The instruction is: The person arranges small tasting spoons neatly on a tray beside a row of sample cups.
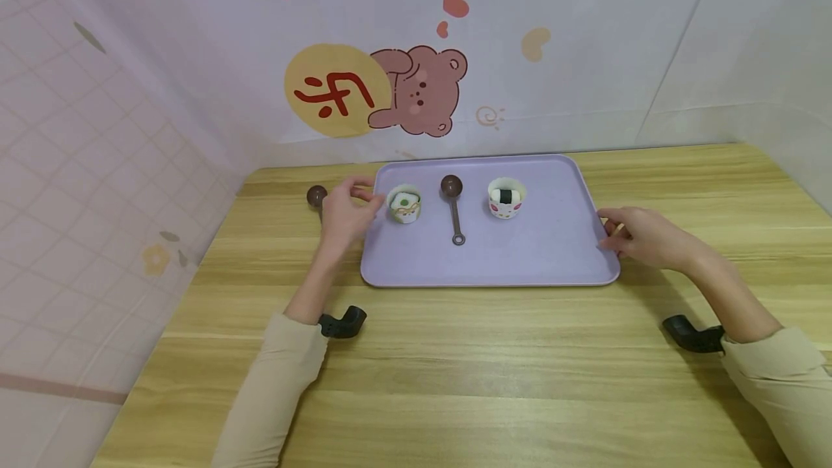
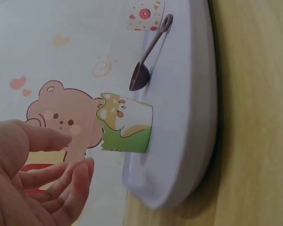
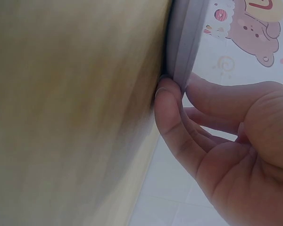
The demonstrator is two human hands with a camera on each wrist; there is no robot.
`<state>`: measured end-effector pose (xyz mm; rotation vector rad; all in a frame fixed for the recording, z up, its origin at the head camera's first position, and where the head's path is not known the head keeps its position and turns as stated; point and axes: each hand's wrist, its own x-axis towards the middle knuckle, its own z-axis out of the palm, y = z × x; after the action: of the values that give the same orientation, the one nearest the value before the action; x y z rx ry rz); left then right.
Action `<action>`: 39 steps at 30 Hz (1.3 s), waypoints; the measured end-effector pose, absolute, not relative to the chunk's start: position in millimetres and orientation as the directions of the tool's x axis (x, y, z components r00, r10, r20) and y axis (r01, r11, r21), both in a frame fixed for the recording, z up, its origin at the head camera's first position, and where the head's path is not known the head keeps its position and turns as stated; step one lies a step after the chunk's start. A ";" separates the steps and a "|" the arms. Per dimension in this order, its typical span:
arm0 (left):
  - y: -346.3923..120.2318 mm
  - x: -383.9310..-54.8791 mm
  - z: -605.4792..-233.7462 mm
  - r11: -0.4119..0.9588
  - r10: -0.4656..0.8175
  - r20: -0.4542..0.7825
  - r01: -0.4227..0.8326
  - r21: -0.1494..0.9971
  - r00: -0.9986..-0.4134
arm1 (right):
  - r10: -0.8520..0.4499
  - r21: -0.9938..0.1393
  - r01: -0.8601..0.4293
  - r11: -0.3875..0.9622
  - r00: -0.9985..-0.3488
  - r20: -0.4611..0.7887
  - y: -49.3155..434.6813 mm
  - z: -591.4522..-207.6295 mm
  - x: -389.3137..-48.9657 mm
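A lilac tray (image 1: 539, 255) lies on the wooden table. My right hand (image 1: 650, 238) pinches its right rim, thumb on top and fingers below, as the right wrist view shows. Beside the tray's left end hovers my left hand (image 1: 346, 214), fingers loosely bent and holding nothing; in the left wrist view it is apart from the tray. Nearest to it on the tray is a paper cup with a green and white filling (image 1: 405, 202), its side printed with a dog (image 2: 127, 123). A brown measuring spoon (image 1: 454, 214) lies mid-tray. Right of that stands a dotted paper cup (image 1: 504, 211) holding a white piece with a black band.
A second brown spoon (image 1: 316, 196) lies on the table (image 1: 455, 367) left of the tray, partly hidden by my left hand. Behind the table hangs a white backdrop (image 1: 585, 78) with a printed bear.
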<state>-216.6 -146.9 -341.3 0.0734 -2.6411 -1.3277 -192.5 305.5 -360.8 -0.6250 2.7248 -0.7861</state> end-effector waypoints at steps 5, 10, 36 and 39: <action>-153.1 -217.3 -342.9 0.597 -0.140 0.138 0.028 0.802 -0.980 | -0.464 -0.548 -0.339 0.765 -0.880 -0.104 305.5 -360.5 -192.5; -158.3 -217.9 -343.1 0.610 -0.153 0.135 0.014 0.792 -0.979 | -0.461 -0.546 -0.336 0.768 -0.881 -0.107 305.0 -360.3 -192.6; -190.7 -213.5 -352.9 0.637 -0.178 0.107 -0.031 0.770 -0.978 | -0.465 -0.538 -0.346 0.769 -0.880 -0.099 305.8 -361.0 -192.8; -195.4 -212.6 -353.6 0.638 -0.181 0.109 -0.032 0.770 -0.977 | -0.463 -0.541 -0.342 0.768 -0.880 -0.101 306.4 -361.9 -193.1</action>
<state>-212.6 -195.4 -353.6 0.1764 -2.6807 -1.2545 -193.1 306.4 -361.9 -0.6326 2.7351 -0.7709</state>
